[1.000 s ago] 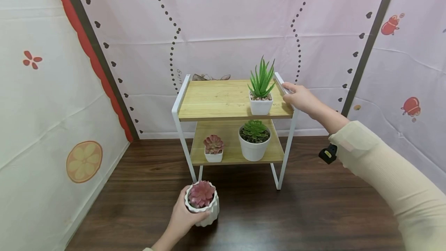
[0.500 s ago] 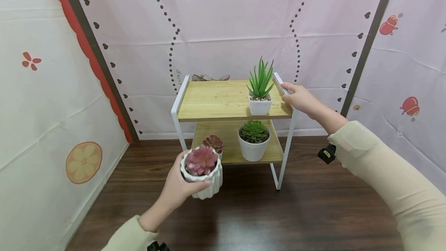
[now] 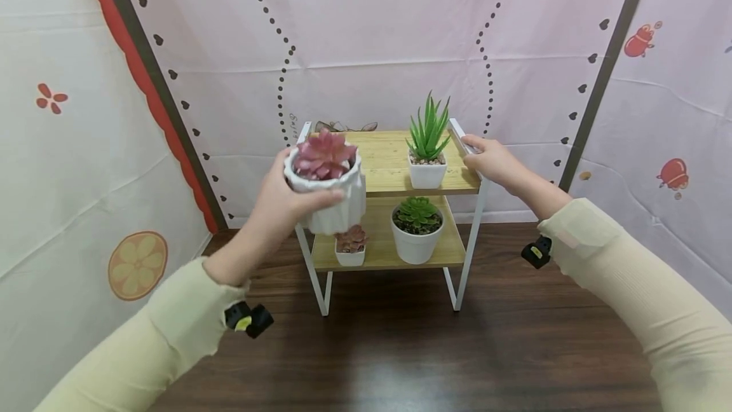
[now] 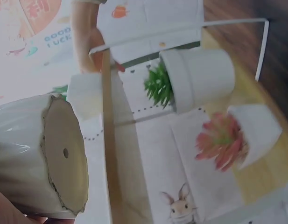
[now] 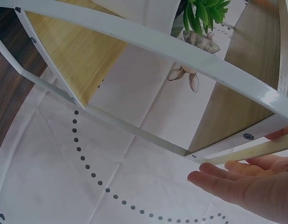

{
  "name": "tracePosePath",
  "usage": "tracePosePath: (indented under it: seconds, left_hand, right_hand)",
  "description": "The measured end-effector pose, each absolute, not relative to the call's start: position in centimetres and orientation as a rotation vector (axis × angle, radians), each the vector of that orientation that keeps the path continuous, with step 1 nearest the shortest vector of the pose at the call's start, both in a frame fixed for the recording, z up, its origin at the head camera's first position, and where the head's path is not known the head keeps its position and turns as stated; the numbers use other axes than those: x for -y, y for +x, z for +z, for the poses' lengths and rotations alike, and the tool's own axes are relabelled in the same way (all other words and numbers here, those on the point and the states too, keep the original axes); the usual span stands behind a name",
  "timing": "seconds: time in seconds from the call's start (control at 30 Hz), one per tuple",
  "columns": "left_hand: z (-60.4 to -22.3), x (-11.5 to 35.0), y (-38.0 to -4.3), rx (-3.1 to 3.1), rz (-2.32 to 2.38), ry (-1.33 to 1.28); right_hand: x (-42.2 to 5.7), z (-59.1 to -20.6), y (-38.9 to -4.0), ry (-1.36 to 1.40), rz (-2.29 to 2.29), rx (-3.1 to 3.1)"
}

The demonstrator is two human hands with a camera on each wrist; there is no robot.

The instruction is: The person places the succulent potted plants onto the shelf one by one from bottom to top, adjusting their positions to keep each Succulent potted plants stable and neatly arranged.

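Observation:
My left hand [image 3: 269, 199] grips a white ribbed pot with a reddish-pink succulent [image 3: 325, 156]. It holds the pot in the air before the left of the shelf rack's top board [image 3: 389, 151], hiding part of that board. In the left wrist view the pot's underside [image 4: 64, 154] shows a small drain hole. My right hand [image 3: 494, 161] holds the rack's white right side rail [image 3: 457, 129]; in the right wrist view its fingers [image 5: 228, 179] lie along the outside. On the top board's right stands a spiky green plant in a square white pot [image 3: 427, 173].
The lower board [image 3: 377, 253] bears a small red succulent in a square pot [image 3: 351, 256] at left and a green succulent in a round pot [image 3: 416, 243] at right. Patterned cloth [image 3: 377, 30] hangs behind the rack. Dark wood floor [image 3: 400, 361] lies in front.
My left hand has lifted the potted pink succulent from the floor up to the height of the top board. My right hand has stayed on the side rail.

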State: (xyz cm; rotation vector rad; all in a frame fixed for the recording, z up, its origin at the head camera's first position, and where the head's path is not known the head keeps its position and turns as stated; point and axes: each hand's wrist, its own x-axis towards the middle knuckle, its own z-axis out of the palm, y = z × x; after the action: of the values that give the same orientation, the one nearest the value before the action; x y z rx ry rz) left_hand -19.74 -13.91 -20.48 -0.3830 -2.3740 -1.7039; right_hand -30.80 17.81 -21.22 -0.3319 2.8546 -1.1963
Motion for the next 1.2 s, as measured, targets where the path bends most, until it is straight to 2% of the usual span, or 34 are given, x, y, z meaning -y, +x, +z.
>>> tracePosePath:
  seconds: [0.2, 0.47, 1.2]
  left_hand:
    - [-18.4, 13.2, -22.2, 2.407, -1.636, -0.335]
    - [-18.6, 12.6, -25.5, 2.419, -1.611, -0.254]
    - [-19.4, 12.4, -27.0, 2.448, -1.673, -0.278]
  right_hand:
    - [-17.8, -21.2, -30.9, -0.327, -1.190, -2.862]
    - [-17.9, -21.4, -31.0, -0.338, -1.193, -2.864]
    - [-18.0, -21.3, -31.0, -0.356, -1.177, -2.863]
